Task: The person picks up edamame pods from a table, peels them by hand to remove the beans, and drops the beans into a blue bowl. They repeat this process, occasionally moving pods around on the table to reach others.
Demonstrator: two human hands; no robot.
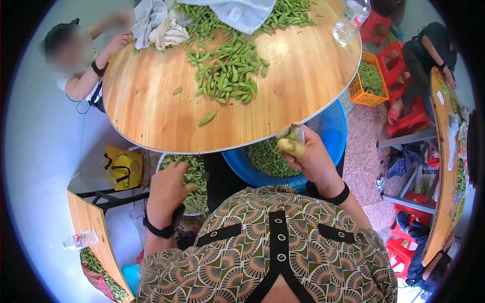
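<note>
Over a pale basin (194, 202) of green pods, my left hand (169, 189) is open, thumb and fingers apart. My right hand (310, 156) is closed above a large blue tub (333, 131), close to the table edge. Its fingertips carry a yellowish covering (291, 146) and something clear and greenish; I cannot tell what they pinch. Shelled green beans (273, 156) fill the bottom of the tub. On the round wooden table (151, 106) lies a pile of green soybean pods (227, 73), and a single pod (207, 118) lies nearer the edge.
Across the table a person (81, 76) reaches toward grey cloths (151, 25). A plastic bottle (348, 25) stands at the right rim. An orange crate (369, 83) of pods, red stools (411, 118) and another table (439, 202) are at right. A yellow bag (124, 166) sits at left.
</note>
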